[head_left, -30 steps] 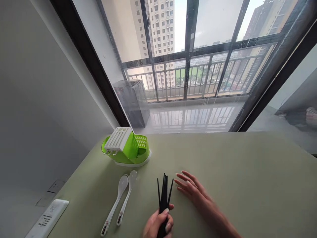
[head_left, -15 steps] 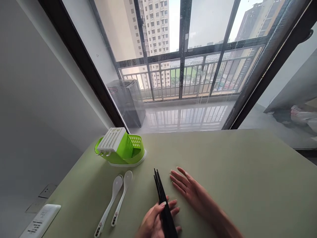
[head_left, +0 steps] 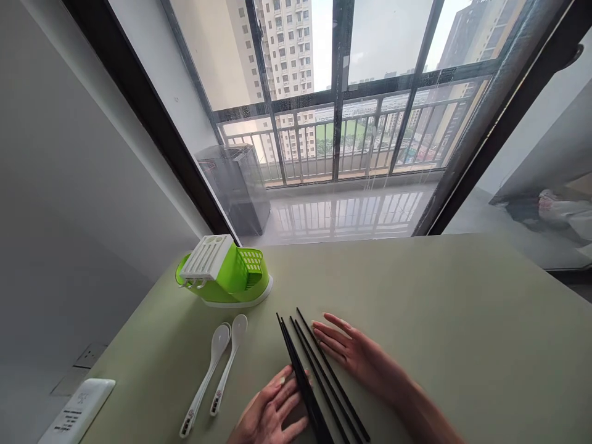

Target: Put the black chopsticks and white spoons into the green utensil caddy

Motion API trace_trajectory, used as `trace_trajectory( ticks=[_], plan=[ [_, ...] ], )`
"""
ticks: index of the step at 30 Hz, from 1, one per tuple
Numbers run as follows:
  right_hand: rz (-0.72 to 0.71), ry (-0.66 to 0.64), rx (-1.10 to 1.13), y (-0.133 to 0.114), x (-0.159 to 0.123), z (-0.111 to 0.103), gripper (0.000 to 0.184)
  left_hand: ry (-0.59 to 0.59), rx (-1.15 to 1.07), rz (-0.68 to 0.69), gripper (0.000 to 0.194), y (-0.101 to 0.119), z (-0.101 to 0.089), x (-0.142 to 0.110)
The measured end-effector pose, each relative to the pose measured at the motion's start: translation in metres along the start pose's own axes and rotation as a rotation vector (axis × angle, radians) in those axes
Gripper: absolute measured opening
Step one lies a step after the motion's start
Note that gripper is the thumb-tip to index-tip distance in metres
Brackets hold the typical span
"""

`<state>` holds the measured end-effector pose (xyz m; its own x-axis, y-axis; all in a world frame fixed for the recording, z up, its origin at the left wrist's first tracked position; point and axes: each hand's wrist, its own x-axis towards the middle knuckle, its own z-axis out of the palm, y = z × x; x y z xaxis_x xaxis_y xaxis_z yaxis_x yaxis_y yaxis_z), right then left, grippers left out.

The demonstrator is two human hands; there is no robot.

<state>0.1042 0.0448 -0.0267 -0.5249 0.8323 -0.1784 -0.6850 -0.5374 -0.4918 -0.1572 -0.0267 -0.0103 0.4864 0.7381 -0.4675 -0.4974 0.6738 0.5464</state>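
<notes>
Several black chopsticks (head_left: pixel 319 373) lie spread on the table in front of me, some bunched on the left and others fanned apart to the right. My left hand (head_left: pixel 275 407) is palm up with its fingers spread, its fingertips at the left bunch; whether some chopsticks rest on the fingers I cannot tell. On the other side, my right hand (head_left: pixel 356 351) is held open with straight fingers, its fingertips beside the upper part of the rightmost chopstick. White spoons (head_left: pixel 221 336) lie left of my left hand, two of them overlapping.
A green and white utensil holder (head_left: pixel 224 274) stands at the table's back left. A white power strip or similar panel (head_left: pixel 76 412) lies at the left edge. Beyond the pale green table (head_left: pixel 416 296) is a glass door with a balcony behind it.
My left hand has opened and shifted left, letting go of the chopsticks. The bundle has spread out across the table. My right hand has moved only slightly left.
</notes>
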Motion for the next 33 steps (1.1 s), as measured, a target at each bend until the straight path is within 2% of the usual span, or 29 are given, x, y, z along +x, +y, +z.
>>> trace_trajectory(
  ticks=[3, 7, 12, 14, 17, 20, 22, 24, 26, 29, 31, 33],
  plan=[
    [-0.001, -0.006, -0.007, 0.0, 0.0, -0.001, 0.063, 0.004, -0.004, -0.025, 0.063, 0.004, -0.012, -0.007],
    [-0.005, -0.008, -0.012, 0.002, 0.0, -0.004, 0.057, 0.066, -0.018, -0.029, 0.067, 0.009, -0.021, -0.014],
    [0.005, -0.005, 0.025, 0.004, 0.0, -0.006, 0.052, 0.091, -0.014, -0.028, 0.061, 0.016, -0.013, -0.019],
    [0.006, -0.009, 0.032, 0.004, 0.0, -0.007, 0.05, 0.154, 0.05, 0.026, 0.057, 0.017, -0.004, -0.02],
    [-0.001, -0.022, 0.024, 0.003, 0.0, -0.007, 0.047, 0.409, 0.334, 0.244, 0.05, 0.017, 0.01, -0.021],
    [-0.003, -0.031, 0.012, 0.004, 0.0, -0.009, 0.046, 0.77, 0.87, 0.48, 0.046, 0.022, 0.017, -0.024],
    [-0.004, -0.039, 0.009, 0.004, 0.0, -0.01, 0.046, 1.0, 1.266, 0.582, 0.048, 0.029, 0.012, -0.027],
    [-0.005, -0.055, 0.005, 0.005, 0.0, -0.01, 0.045, 1.17, 1.585, 0.632, 0.057, 0.036, -0.002, -0.029],
    [0.006, -0.082, -0.006, 0.004, -0.001, -0.01, 0.044, 1.286, 1.781, 0.619, 0.069, 0.041, -0.02, -0.029],
    [0.066, -0.136, -0.028, 0.003, -0.004, -0.006, 0.043, 1.416, 1.917, 0.557, 0.08, 0.045, -0.044, -0.029],
    [0.118, -0.166, -0.046, 0.004, -0.007, -0.003, 0.04, 1.462, 1.976, 0.523, 0.079, 0.047, -0.054, -0.03],
    [0.156, -0.191, -0.078, 0.005, -0.009, 0.0, 0.038, 1.452, 2.024, 0.491, 0.074, 0.048, -0.057, -0.032]
  ],
)
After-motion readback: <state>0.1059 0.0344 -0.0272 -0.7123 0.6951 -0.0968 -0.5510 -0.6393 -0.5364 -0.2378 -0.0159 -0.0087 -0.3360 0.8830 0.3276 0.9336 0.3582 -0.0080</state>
